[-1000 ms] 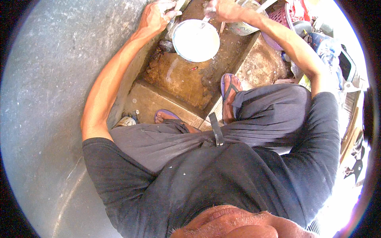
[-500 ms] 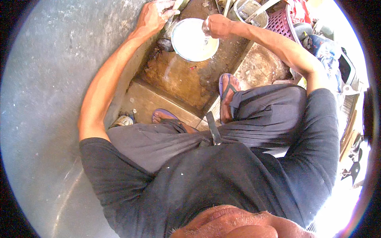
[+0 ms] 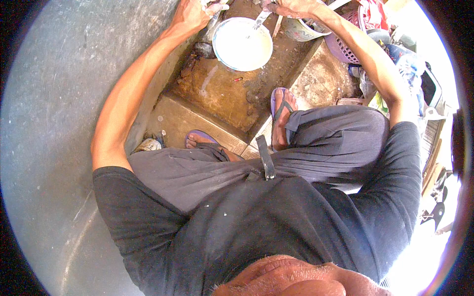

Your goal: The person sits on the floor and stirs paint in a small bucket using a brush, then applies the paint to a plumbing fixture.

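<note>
A round bucket [image 3: 242,59] with whitish contents stands on the stained floor ahead. A pale, smeared stick-like tool [image 3: 260,19] leans in it over the far right rim. My right hand [image 3: 294,7] is beyond the bucket at the top edge of the picture, its fingers bent together close to the tool's upper end. Whether they touch the tool cannot be made out. To the left of the bucket, beside the grey wall, my left hand [image 3: 193,14] has curled fingers with whitened tips. The frame edge cuts off part of both hands, hiding what they grip.
A grey wall [image 3: 59,123] fills the left side. A second pail [image 3: 301,32] and a pink-purple perforated basket [image 3: 345,44] stand at the far right, with cluttered items behind. A low raised ledge [image 3: 321,74] runs right of the bucket. My sandalled feet [image 3: 284,106] are nearer.
My right hand has moved up and right from over the bucket, exposing the stick-like tool. My left hand has shifted slightly. The second pail appears tilted and lower in the picture.
</note>
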{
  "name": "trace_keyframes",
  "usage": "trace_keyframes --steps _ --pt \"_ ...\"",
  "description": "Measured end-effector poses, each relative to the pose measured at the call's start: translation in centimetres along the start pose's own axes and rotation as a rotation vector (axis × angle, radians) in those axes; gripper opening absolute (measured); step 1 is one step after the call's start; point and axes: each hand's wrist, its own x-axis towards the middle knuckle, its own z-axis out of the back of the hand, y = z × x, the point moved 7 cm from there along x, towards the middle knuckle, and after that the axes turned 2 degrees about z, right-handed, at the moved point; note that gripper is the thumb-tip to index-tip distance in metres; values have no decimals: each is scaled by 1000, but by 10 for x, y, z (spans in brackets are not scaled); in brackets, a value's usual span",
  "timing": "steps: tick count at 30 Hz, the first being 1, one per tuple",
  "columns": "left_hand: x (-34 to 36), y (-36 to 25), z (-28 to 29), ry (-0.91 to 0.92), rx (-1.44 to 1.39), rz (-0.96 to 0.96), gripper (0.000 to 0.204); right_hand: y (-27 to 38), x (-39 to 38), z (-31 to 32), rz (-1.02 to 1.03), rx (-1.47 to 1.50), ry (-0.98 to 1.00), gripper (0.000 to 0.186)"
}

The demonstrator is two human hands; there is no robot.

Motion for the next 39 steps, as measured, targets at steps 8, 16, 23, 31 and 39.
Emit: trace_keyframes --steps 8,16,23,31,39 --pt "-3 7 1 -21 0 2 27 -5 -1 -5 34 -63 -39 8" --pt "-1 7 -4 -4 101 -56 28 22 18 -67 -133 -213 128 11" --pt "-9 14 -3 16 26 74 29 64 7 -88 -93 -132 363 11" --pt "-2 13 -4 48 26 76 29 50 27 -97 -131 -115 48 14" --pt "-7 14 -4 15 7 90 31 53 10 -96 -134 -101 363 17"
